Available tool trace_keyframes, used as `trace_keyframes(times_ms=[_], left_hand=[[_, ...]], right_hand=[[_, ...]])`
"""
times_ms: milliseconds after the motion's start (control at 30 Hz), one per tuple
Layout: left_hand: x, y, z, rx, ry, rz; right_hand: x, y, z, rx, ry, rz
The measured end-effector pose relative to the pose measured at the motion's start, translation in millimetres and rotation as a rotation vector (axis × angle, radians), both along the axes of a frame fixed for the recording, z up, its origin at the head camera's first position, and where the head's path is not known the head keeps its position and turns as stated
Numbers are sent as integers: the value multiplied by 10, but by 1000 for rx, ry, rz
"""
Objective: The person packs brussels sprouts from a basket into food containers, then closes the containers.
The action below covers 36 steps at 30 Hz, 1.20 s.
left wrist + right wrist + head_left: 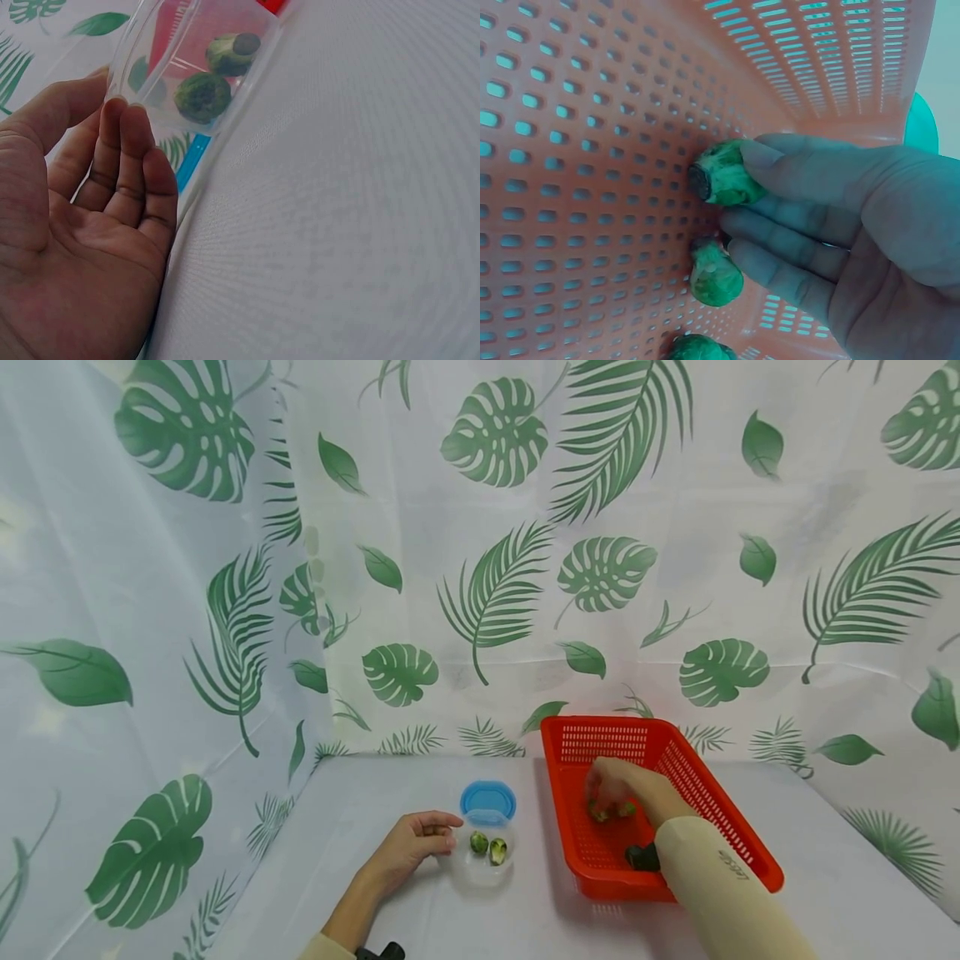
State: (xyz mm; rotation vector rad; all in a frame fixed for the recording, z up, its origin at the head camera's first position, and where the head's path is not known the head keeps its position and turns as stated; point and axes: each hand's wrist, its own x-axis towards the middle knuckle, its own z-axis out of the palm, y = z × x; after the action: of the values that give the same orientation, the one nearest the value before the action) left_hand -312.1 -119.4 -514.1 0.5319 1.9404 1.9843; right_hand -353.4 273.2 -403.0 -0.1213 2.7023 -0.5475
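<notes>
In the red basket, my right hand (pixel 611 783) pinches a Brussels sprout (pixel 727 174) between thumb and fingers. Just below those fingers, a second Brussels sprout (pixel 716 276) lies on the basket floor, and part of a third sprout (pixel 699 349) shows at the lower edge of the right wrist view. My left hand (pixel 415 846) holds the left side of a clear plastic container (pixel 477 875), its thumb and fingertips at the rim. Inside that container sit two Brussels sprouts, a greener one (pixel 479 842) and a paler one (pixel 498 852).
The red basket (pixel 564 827) has slotted walls and stands right of the container. A blue lid (pixel 488 800) lies behind the container on the white tabletop (pixel 360 793). A leaf-patterned sheet (pixel 420 610) hangs around the back and sides.
</notes>
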Motion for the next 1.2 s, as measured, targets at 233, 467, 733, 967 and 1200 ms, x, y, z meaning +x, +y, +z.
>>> trace_keyframes(times_ms=[233,467,733,967,1200], left_hand=[[9,-4,-2,-3,-11,10],[12,1,6,-6,-13,15],[4,-5,15,-5,-14,14],[14,-1,24,1,-9,10],[26,-4,18,6,-4,5]], right_hand=[[-51,-26,1,-17,-14,36],[15,-24,14,-115,30,-51],[-82,-31,69,-113,150,30],[-85,-55,155,-182,269,14],[-93,-95,219,-227,329,0]])
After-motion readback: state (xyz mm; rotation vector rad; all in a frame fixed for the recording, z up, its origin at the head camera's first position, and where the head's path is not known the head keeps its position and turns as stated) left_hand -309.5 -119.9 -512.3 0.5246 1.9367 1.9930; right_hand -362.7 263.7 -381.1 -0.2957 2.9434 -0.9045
